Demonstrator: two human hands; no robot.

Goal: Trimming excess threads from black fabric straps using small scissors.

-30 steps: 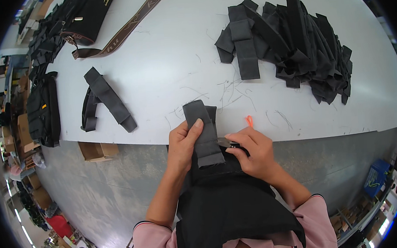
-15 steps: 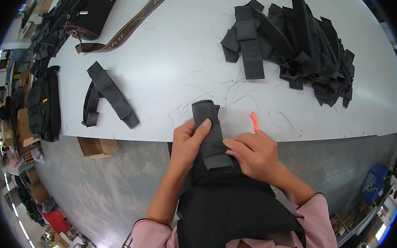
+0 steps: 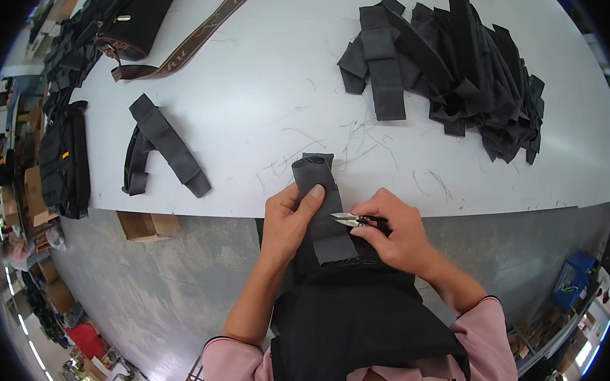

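Observation:
My left hand [image 3: 289, 219] grips a dark grey fabric strip [image 3: 330, 234] at the table's front edge, thumb on top. The strip is folded over at its far end and frayed at its near end. In my right hand [image 3: 398, 230] is a pair of thread snips [image 3: 358, 220] with black handles. The metal blades point left and lie over the strip's right edge, slightly apart. My fingers are closed round the handles.
A heap of dark fabric strips [image 3: 477, 89] covers the table's far right. Another folded strip [image 3: 172, 146] lies at left. Behind it are a black bag [image 3: 143, 26] and a brown strap [image 3: 198, 40]. Loose threads [image 3: 365, 141] litter the white table [image 3: 258, 116]. An open cardboard box [image 3: 146, 226] sits below.
My right hand has turned, so the snips' blades now show over the strip and the orange loop is out of sight. The strip's far end has shifted slightly in my left hand.

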